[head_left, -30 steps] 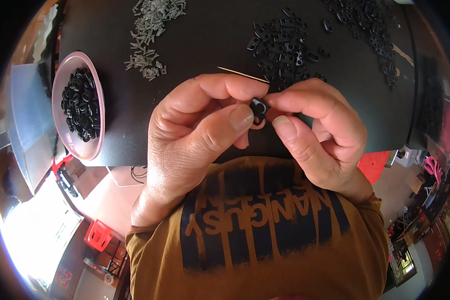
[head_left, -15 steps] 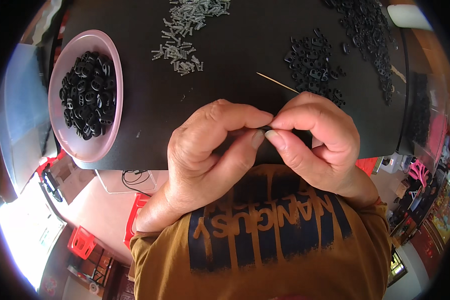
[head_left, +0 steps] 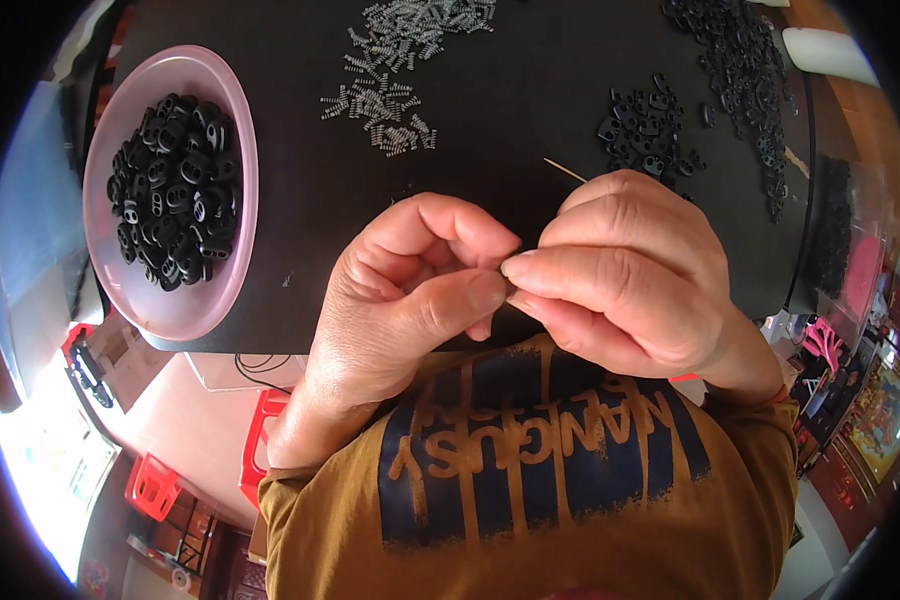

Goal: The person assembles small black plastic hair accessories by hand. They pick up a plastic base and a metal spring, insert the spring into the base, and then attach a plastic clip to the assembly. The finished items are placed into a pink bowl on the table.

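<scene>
My left hand (head_left: 410,285) and my right hand (head_left: 635,270) meet over the near part of the black table (head_left: 320,230). Both pinch at one spot, where a small dark part (head_left: 509,281) is mostly covered by the fingertips; its kind cannot be made out. The left thumb and index finger bend toward it, with the other fingers curled behind. Right fingers lie together, tips against the same spot. A thin wooden stick (head_left: 564,169) lies just beyond the right hand, its lower end hidden.
On the left stands a pink bowl (head_left: 250,200) of black two-holed cord locks (head_left: 175,190). Small metal springs (head_left: 400,105) lie in a loose pile at the far middle. Black plastic pieces (head_left: 645,130) are heaped far right, with a larger spread (head_left: 745,80) beyond. A red stool (head_left: 153,487) stands lower left.
My right hand has turned, its fingers now closing over the front of the pinch. The left fingers have lifted and rounded. The whole view has shifted slightly, with the table things appearing lower right.
</scene>
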Demonstrator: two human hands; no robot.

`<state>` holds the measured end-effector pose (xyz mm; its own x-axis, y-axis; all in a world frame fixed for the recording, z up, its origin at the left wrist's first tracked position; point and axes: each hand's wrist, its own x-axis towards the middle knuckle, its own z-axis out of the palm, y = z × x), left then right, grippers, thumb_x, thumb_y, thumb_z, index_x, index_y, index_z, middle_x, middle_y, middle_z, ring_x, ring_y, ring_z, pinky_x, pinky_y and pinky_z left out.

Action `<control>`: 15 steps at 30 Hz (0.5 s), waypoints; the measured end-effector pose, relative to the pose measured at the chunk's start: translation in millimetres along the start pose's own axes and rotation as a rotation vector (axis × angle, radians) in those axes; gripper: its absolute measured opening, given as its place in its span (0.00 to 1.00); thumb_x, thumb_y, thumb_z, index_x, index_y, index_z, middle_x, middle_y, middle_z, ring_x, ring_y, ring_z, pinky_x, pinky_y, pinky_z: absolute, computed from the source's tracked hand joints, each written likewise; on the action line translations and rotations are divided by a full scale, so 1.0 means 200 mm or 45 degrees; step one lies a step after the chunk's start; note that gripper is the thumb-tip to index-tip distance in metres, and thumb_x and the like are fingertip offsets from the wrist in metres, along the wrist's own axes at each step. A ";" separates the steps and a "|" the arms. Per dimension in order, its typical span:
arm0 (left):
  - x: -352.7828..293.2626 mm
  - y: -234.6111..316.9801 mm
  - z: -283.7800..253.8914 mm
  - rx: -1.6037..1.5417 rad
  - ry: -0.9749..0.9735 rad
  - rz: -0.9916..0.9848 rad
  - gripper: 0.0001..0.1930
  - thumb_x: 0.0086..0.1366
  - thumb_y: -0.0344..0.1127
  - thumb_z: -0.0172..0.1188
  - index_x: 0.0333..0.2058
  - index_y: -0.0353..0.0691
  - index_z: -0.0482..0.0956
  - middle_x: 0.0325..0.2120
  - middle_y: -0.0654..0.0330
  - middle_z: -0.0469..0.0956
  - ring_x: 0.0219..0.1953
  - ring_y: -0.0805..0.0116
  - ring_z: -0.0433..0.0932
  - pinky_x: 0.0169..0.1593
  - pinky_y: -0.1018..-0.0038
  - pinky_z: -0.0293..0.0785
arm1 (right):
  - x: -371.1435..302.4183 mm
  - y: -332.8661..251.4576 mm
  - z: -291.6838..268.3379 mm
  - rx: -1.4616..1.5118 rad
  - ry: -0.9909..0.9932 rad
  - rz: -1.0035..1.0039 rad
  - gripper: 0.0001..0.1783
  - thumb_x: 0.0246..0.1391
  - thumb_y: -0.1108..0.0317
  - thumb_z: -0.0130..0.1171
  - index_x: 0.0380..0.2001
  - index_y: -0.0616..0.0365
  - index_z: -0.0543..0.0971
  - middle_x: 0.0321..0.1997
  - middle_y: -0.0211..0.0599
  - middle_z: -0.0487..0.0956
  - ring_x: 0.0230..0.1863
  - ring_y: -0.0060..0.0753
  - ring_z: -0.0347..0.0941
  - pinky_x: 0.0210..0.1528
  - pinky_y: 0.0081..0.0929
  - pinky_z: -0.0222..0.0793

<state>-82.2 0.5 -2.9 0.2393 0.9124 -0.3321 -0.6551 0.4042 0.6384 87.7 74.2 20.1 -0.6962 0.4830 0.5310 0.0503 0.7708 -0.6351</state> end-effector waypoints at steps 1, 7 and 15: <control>-0.01 0.02 0.01 -0.001 0.048 -0.033 0.10 0.54 0.21 0.53 0.37 0.34 0.73 0.29 0.62 0.75 0.27 0.82 0.70 0.29 0.85 0.69 | 0.02 0.01 -0.01 0.079 -0.024 0.038 0.13 0.32 0.81 0.61 0.28 0.64 0.76 0.22 0.36 0.73 0.20 0.29 0.69 0.21 0.22 0.64; -0.04 0.01 -0.04 0.204 -0.105 0.006 0.13 0.51 0.18 0.50 0.36 0.34 0.76 0.27 0.66 0.70 0.26 0.83 0.68 0.30 0.86 0.64 | 0.13 0.12 -0.02 -0.206 -0.193 0.310 0.10 0.38 0.77 0.60 0.29 0.60 0.75 0.24 0.34 0.73 0.24 0.31 0.70 0.27 0.21 0.65; -0.03 0.03 -0.02 0.417 -0.104 0.021 0.11 0.45 0.18 0.51 0.30 0.31 0.76 0.26 0.60 0.70 0.24 0.79 0.68 0.29 0.85 0.64 | 0.19 0.24 0.09 -0.396 -0.304 0.256 0.08 0.38 0.73 0.60 0.25 0.58 0.73 0.24 0.32 0.71 0.29 0.34 0.69 0.32 0.29 0.65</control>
<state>-89.3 -2.8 0.0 0.2958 0.9159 -0.2713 -0.3973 0.3762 0.8370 51.8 121.3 0.3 -0.7947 0.5550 0.2460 0.3900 0.7772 -0.4939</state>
